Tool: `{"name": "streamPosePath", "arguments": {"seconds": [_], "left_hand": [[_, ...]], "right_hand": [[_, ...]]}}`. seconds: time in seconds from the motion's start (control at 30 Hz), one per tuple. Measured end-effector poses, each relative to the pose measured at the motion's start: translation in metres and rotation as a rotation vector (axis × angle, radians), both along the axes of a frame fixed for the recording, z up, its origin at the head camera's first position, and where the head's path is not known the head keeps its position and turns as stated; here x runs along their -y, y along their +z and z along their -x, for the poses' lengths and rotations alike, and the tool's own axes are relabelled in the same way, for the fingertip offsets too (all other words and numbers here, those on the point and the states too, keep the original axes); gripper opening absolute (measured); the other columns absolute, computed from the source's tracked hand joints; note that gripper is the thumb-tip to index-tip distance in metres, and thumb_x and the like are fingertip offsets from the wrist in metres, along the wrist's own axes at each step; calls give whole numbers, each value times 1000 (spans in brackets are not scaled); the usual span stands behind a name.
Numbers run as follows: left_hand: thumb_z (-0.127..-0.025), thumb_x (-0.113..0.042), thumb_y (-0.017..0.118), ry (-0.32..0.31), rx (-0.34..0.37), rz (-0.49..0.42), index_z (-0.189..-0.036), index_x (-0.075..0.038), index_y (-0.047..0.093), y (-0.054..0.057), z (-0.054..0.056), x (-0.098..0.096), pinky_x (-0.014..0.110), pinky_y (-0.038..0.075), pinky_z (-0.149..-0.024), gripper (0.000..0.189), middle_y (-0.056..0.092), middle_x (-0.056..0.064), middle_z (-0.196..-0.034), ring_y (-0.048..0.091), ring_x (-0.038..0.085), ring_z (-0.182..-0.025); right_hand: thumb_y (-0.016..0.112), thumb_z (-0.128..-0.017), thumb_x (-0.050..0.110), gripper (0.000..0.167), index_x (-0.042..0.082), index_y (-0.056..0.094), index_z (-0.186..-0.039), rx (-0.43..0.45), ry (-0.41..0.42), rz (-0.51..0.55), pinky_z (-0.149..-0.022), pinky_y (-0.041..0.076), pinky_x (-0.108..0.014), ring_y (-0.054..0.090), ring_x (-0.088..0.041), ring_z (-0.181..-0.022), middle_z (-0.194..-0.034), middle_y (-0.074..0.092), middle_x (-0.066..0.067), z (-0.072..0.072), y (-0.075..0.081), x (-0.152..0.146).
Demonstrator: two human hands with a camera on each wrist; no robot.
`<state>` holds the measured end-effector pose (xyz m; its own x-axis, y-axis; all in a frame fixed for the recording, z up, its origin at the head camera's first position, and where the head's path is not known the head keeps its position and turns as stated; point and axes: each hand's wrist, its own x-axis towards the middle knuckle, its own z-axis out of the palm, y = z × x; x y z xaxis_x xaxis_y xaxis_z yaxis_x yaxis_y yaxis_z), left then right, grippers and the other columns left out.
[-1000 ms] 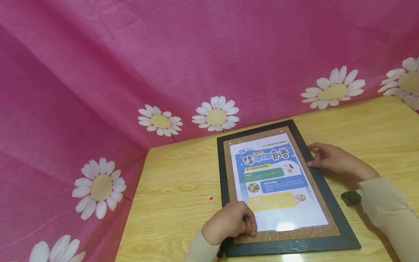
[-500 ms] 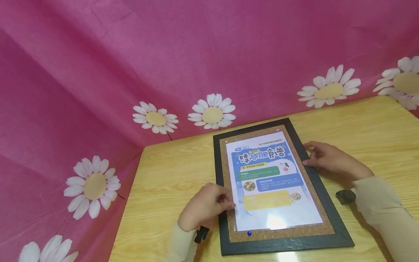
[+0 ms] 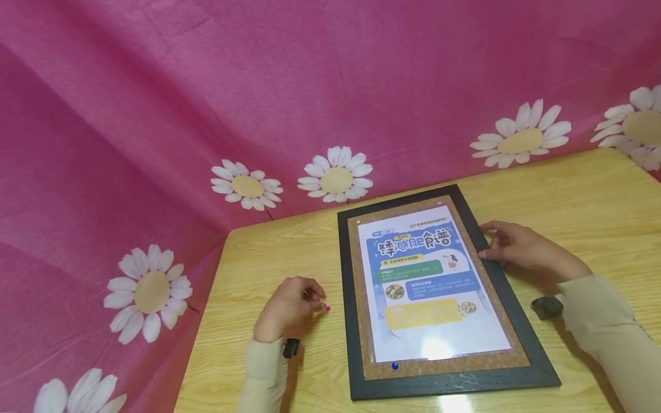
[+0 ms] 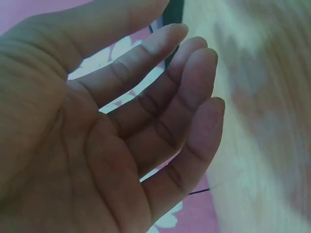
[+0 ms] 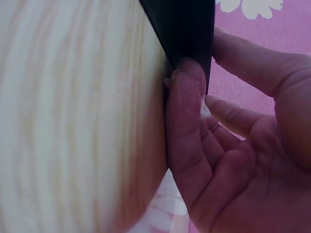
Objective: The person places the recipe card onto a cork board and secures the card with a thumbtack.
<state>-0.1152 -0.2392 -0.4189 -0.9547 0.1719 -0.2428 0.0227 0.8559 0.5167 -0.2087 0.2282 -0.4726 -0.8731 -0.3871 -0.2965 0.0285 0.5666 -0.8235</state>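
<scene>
A black-framed corkboard (image 3: 423, 373) lies flat on the wooden table. On it is a glossy printed sheet (image 3: 439, 338), blue and white with Chinese characters. A blue push pin (image 3: 395, 366) stands in the cork below the sheet's lower left corner, and small pale pins (image 3: 358, 222) sit at its top corners. My right hand (image 3: 527, 249) holds the board's right edge between thumb and fingers. To the left of the board, my left hand (image 3: 289, 304) is low over the table, its fingertips right at a small pink push pin (image 3: 327, 308). Its fingers look loosely bent in the left wrist view.
Wooden tabletop (image 3: 248, 258) extends on both sides of the board. Behind and to the left hangs a pink cloth (image 3: 361, 86) printed with large white daisies. Dark wrist-worn pieces show at the left wrist (image 3: 291, 347) and the right wrist (image 3: 547, 308).
My left hand has left the board's lower left corner, uncovering the blue push pin, and moved left to the pink pin. My right hand stays at the board's edge.
</scene>
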Motion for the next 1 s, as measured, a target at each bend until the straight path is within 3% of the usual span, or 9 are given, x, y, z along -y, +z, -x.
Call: {"name": "streamPosePath", "arguments": {"seconds": [0.17, 0.33, 0.53, 0.77, 1.0], "left_hand": [[-85, -9, 85, -21, 22, -8, -95, -4, 75, -10, 3, -2, 27, 49, -71, 14, 66, 1, -80, 57, 13, -74], [-86, -5, 83, -18, 30, -3, -88, -7, 76, -16, 5, -4, 26, 48, -69, 7, 64, 0, -75, 55, 14, -72], [-87, 3, 77, -39, 7, 15, -80, -8, 77, -16, 5, -4, 25, 48, -67, 13, 69, 0, -75, 55, 13, -70], [-87, 1, 78, -61, -2, 34, -80, -9, 78, -16, 4, -5, 26, 48, -67, 12, 70, 0, -75, 56, 13, -70], [-90, 1, 73, -95, 5, -62, -84, -8, 78, -13, 5, -8, 25, 50, -63, 12, 70, 0, -76, 57, 12, -69]], "right_hand": [[70, -99, 24, 77, -7, 29, -156, -18, 6, -29, -74, 52, -30, 59, -21, -92, -101, 61, -12, 1, 1, 0], [70, -99, 23, 77, -7, 29, -156, -19, 18, -37, -73, 52, -30, 59, -22, -91, -100, 61, -11, 1, 5, 1], [70, -98, 23, 76, -7, 30, -156, -21, 23, -28, -73, 52, -31, 60, -21, -90, -99, 62, -11, 1, 6, 1], [69, -99, 21, 75, -8, 30, -155, -31, 29, -25, -71, 52, -30, 59, -20, -87, -98, 62, -11, 0, 4, 0], [69, -99, 20, 74, -7, 30, -155, -16, 17, -6, -71, 52, -31, 59, -20, -87, -98, 61, -11, -2, 4, 0]]}}
